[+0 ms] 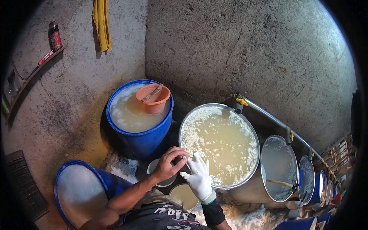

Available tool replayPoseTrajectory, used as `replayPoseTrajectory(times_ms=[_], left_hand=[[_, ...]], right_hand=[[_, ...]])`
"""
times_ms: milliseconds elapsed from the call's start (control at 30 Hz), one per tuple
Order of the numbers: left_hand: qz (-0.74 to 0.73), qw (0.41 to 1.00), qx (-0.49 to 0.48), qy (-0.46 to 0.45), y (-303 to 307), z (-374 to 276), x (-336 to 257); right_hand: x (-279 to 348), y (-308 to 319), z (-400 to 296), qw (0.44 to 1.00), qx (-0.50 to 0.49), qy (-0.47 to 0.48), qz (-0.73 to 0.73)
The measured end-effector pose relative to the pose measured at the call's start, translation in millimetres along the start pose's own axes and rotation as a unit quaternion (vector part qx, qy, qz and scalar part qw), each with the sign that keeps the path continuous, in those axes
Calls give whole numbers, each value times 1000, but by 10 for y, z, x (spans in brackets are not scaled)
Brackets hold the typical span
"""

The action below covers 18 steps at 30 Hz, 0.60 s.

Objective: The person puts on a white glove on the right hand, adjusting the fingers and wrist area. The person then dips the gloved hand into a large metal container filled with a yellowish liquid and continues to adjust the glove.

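Note:
My bare left hand (170, 162) is at the near left rim of a large metal vat (258, 153), its fingers curled. A small thing may be at its fingertips, but I cannot tell. Close beside it, my right hand (198, 174) wears a white glove, fingers apart, over the vat's near edge; nothing shows in its grasp. Cloudy yellowish liquid (227, 141) fills the vat nearly to the rim. White curd-like clumps (191, 133) float on it, thickest along the left and back edges. Below my hands are a bucket of pale liquid (184, 195) and another round container (165, 182).
A blue drum (143, 141) stands back left, an orange plastic bucket (155, 107) on its liquid. Another blue drum (61, 198) is at lower left. A metal pipe (267, 113) with yellow-handled valves runs along the wall above several vats, including one with a stick (279, 182).

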<state>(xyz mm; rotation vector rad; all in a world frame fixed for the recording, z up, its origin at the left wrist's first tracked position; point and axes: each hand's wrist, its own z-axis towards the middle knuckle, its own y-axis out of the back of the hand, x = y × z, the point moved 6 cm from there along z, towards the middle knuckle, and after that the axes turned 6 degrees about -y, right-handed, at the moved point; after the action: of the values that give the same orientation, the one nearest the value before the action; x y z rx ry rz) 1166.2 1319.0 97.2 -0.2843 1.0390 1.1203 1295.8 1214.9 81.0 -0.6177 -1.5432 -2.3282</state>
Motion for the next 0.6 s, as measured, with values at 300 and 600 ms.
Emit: replayPoseTrajectory(times_ms=[300,600], left_hand=[[31,981,177,-72,-90,42,65],[72,974,206,-65,-147,-29,104]], right_hand=[[279,227,73,996,53,67,12],[426,407,-13,992,-5,125,-15]])
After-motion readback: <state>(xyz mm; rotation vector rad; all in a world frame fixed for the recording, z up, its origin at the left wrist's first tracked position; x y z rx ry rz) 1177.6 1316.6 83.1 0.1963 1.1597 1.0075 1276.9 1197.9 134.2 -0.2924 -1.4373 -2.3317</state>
